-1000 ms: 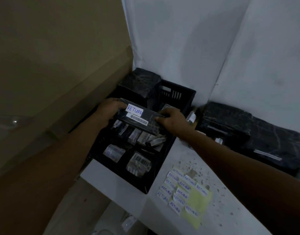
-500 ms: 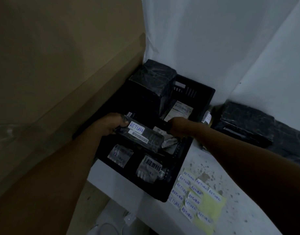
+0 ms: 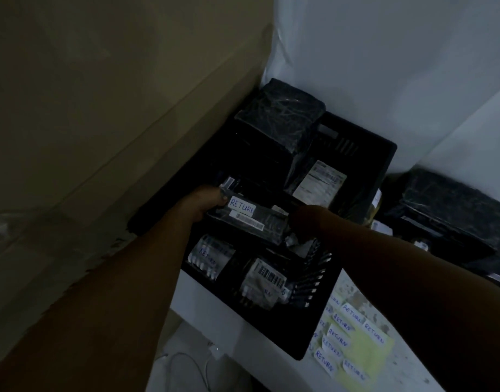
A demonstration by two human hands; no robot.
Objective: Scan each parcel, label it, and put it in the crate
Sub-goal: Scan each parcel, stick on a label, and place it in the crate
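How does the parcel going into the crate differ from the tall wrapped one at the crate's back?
The held parcel is slim, lies flat, shows a handwritten RETURN label, and the left hand grips it. The tall parcel is bulky, rises above the crate rim, untouched, no label visible. Both are wrapped in dark plastic.

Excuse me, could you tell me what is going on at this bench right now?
A person is lowering a slim black parcel into the black crate. It already carries a handwritten RETURN label above a barcode strip. The left hand grips one end; the right hand is at the other end, its grip too dark to read. Other labelled parcels lie in the crate. Spare RETURN stickers wait on a yellow sheet on the table.
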